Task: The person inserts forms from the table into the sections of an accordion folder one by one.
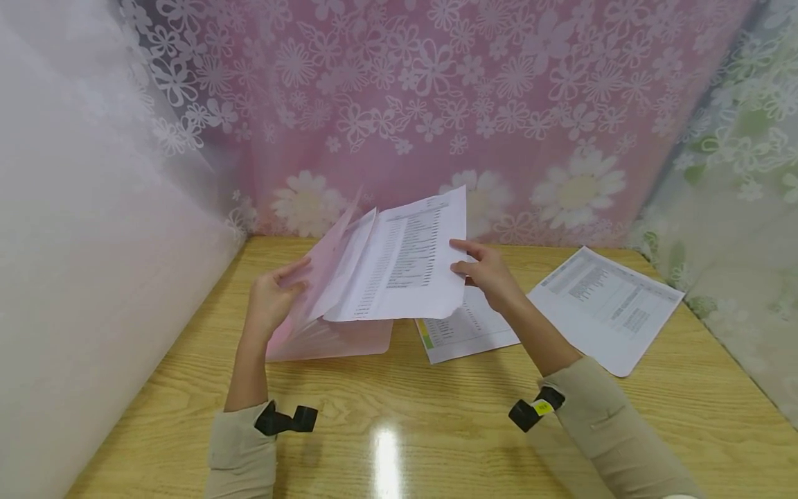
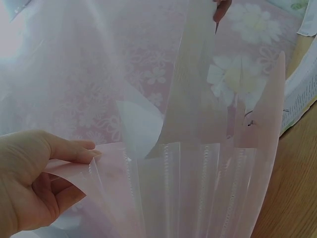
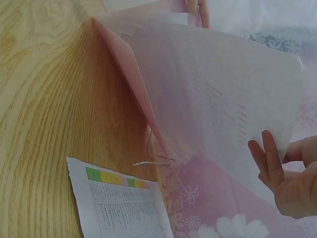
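A pink translucent accordion folder (image 1: 361, 341) stands fanned open on the table, its pleated pockets (image 2: 185, 188) spread apart in the left wrist view. My left hand (image 1: 269, 301) pinches the edge of its pink cover between thumb and fingers. With thumb and fingers my right hand (image 1: 491, 274) grips the right edge of a printed sheet (image 1: 414, 249), which is raised and tilted. The sheet's left part overlaps the folder's pockets. Another white paper (image 2: 141, 126) shows between the folder's dividers. A thin cord with a metal tip (image 3: 148, 163) hangs from the folder's edge.
Below the raised sheet, a printed page with a coloured strip (image 1: 461, 333) lies on the wooden table (image 1: 349, 416). A second printed page (image 1: 623, 326) lies farther right. Floral curtains (image 1: 405, 125) close in the back and sides.
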Motion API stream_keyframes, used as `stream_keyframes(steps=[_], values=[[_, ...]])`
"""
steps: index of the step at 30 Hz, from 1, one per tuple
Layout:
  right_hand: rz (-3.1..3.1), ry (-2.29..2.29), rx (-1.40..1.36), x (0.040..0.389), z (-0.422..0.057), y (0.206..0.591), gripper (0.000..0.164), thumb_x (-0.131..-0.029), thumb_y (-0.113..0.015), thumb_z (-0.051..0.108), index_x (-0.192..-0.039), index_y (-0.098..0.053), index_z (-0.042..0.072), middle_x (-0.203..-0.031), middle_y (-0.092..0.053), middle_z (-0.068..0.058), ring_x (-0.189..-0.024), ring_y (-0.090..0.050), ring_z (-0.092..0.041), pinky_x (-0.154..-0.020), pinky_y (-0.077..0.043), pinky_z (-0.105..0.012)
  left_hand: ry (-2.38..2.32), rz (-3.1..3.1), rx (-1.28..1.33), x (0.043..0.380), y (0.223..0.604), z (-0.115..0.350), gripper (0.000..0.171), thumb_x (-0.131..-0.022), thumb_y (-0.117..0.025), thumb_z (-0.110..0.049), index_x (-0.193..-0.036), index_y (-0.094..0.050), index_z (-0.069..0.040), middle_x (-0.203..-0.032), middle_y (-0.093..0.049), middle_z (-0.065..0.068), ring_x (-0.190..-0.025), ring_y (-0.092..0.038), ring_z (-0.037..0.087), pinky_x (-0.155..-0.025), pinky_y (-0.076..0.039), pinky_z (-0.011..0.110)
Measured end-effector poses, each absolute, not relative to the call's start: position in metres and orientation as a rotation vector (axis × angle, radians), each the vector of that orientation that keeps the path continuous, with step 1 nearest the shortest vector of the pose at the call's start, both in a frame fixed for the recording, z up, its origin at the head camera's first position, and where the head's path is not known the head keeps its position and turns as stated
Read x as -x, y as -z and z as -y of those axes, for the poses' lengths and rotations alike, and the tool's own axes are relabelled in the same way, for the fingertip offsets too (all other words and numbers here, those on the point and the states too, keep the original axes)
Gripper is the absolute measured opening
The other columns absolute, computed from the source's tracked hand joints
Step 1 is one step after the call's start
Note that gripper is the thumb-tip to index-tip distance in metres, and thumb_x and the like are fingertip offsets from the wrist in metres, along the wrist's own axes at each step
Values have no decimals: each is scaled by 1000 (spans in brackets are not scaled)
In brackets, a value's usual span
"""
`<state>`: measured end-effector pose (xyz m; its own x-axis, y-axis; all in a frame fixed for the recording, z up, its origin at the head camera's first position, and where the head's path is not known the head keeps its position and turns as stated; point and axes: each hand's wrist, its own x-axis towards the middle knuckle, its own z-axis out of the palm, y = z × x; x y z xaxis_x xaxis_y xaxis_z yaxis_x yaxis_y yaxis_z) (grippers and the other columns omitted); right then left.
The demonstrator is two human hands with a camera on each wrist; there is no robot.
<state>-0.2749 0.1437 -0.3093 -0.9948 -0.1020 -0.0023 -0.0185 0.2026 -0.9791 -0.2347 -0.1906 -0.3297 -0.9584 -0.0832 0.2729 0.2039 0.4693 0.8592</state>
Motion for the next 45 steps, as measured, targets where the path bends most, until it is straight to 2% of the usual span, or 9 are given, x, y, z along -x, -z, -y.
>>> stream_keyframes(steps=[7, 18, 34, 45], values=[[-2350, 1898, 202, 279, -139, 309, 52, -87, -53, -2, -137, -40, 1, -137, -40, -15, -95, -56, -26, -70, -50, -28, 1451, 2426, 130, 235, 331, 191, 37, -82, -65, -2, -119, -62, -6, -120, -58, 11, -38, -20, 4, -36, -24, 18], [-2232, 1896, 183, 296, -132, 316, 53, -87, -52, -2, -138, -38, 1, -131, -46, -17, -103, -54, -27, -76, -48, -30, 1453, 2420, 136, 237, 333, 191, 37, -82, -65, -1, -119, -63, -6, -121, -57, 12, -38, -20, 4, -36, -24, 18], [-2172, 1904, 174, 317, -116, 331, 50, -86, -54, -2, -135, -43, 1, -126, -50, -19, -92, -58, -23, -72, -49, -28, 1446, 2436, 122, 237, 333, 191, 38, -81, -65, -1, -119, -63, -7, -121, -57, 11, -40, -20, 5, -36, -23, 19], [-2165, 1907, 180, 321, -90, 340, 49, -85, -54, -3, -134, -45, 1, -123, -52, -17, -96, -57, -25, -75, -49, -32, 1452, 2433, 114, 237, 332, 192, 38, -82, -65, -1, -119, -63, -7, -121, -57, 10, -39, -20, 6, -36, -24, 19]])
